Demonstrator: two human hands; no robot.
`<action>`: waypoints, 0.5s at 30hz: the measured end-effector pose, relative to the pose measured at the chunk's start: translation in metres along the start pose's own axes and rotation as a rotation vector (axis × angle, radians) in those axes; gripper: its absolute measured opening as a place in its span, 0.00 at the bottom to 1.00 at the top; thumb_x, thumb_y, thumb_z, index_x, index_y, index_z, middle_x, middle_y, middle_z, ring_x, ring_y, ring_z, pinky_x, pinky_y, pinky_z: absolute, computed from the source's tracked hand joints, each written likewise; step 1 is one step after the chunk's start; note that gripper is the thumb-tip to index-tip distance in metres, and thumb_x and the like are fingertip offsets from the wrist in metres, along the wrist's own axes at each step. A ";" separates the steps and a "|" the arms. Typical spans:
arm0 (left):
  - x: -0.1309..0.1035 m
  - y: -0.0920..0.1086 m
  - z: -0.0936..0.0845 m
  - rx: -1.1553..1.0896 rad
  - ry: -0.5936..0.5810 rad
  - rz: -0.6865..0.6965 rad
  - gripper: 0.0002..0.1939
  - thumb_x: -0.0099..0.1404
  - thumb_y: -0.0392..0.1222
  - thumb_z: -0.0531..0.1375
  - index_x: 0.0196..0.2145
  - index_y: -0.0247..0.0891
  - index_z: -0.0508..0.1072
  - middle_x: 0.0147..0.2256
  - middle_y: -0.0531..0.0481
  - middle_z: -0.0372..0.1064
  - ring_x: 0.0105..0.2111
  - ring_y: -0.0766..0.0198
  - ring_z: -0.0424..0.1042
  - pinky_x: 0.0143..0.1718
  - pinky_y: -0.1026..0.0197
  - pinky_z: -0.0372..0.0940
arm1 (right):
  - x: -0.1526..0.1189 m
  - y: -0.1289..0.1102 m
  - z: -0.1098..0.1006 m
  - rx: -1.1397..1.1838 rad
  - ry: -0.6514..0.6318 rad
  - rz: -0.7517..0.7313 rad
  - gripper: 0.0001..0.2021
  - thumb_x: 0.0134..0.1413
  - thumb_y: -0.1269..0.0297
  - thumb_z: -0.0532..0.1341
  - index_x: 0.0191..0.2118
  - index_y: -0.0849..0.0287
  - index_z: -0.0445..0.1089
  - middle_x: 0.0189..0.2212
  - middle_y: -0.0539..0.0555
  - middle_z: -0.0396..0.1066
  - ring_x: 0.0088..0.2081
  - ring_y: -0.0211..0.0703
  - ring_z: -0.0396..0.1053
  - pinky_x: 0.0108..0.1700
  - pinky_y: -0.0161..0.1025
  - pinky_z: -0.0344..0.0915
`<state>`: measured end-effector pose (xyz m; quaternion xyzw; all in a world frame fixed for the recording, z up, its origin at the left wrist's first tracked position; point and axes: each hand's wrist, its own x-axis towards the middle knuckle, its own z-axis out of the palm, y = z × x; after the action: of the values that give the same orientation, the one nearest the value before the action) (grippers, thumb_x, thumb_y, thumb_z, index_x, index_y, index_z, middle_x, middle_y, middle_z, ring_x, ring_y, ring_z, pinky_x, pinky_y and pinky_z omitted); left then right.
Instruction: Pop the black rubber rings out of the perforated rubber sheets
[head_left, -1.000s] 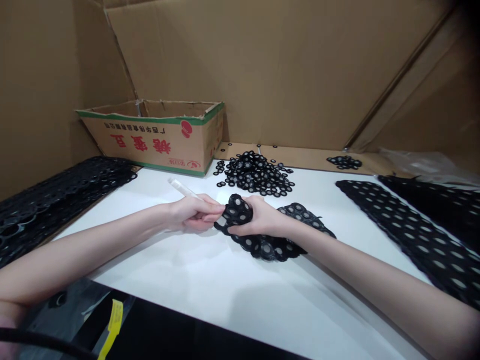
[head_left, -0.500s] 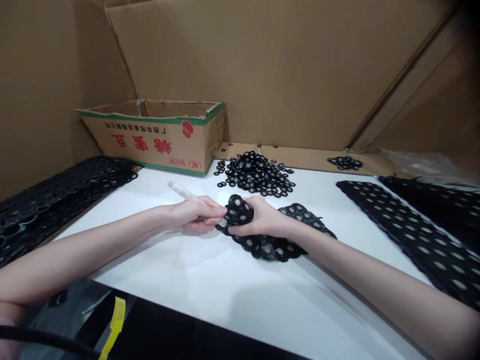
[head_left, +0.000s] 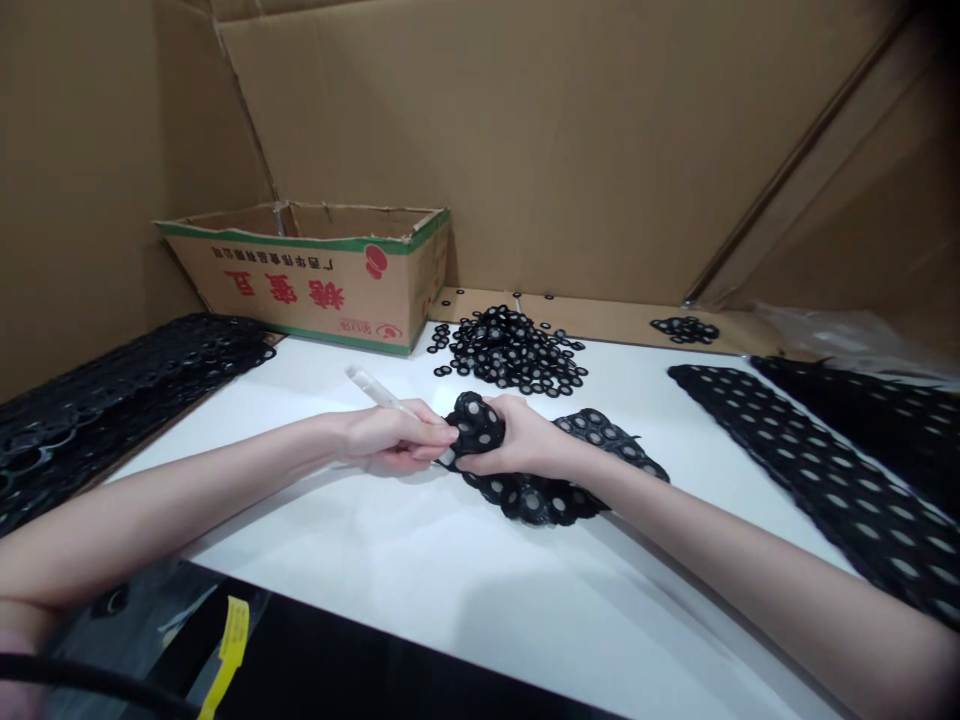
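A white pen-like tool [head_left: 369, 385] sticks out behind my left hand [head_left: 401, 437], whose fingers are wrapped round it. The tool's front end meets the folded edge of a black sheet [head_left: 600, 430] dotted with pale round spots. My right hand [head_left: 521, 437] grips that sheet, bunching one end upward between thumb and fingers. The rest of the sheet lies on the white tabletop [head_left: 375, 560] under my right wrist. Just beyond both hands is a pile of small black rings [head_left: 510, 345] with light centres. What the tool's tip does in the folds is hard to make out.
A cardboard box [head_left: 315, 285] with a green rim stands at the back left. Stacked black sheets [head_left: 127, 390] lie on the left, and more dotted sheets [head_left: 825, 470] on the right. A small ring cluster [head_left: 684, 329] sits at the back right, before cardboard walls [head_left: 570, 150].
My left hand and the white tool have shifted slightly to the right, closer in against the bunched sheet. My right hand keeps its grip nearly in place.
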<state>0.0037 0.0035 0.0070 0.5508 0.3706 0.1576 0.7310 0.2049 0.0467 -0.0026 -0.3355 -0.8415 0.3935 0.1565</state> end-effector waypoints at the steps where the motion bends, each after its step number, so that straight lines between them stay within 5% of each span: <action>1: 0.000 0.000 0.001 0.017 0.003 0.003 0.25 0.65 0.54 0.56 0.18 0.37 0.56 0.11 0.59 0.45 0.11 0.75 0.42 0.13 0.67 0.36 | 0.000 0.000 0.000 0.006 0.003 0.003 0.12 0.35 0.58 0.67 0.26 0.60 0.69 0.22 0.45 0.67 0.30 0.41 0.66 0.37 0.38 0.60; 15: -0.008 0.008 0.006 0.184 0.031 -0.005 0.25 0.65 0.53 0.56 0.17 0.36 0.55 0.13 0.57 0.47 0.13 0.74 0.44 0.15 0.65 0.39 | 0.000 0.003 -0.001 0.053 -0.002 0.032 0.12 0.34 0.58 0.69 0.25 0.59 0.71 0.22 0.46 0.69 0.32 0.44 0.68 0.37 0.38 0.62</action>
<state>0.0041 -0.0028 0.0176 0.6120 0.3962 0.1297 0.6720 0.2067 0.0489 -0.0037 -0.3442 -0.8254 0.4186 0.1582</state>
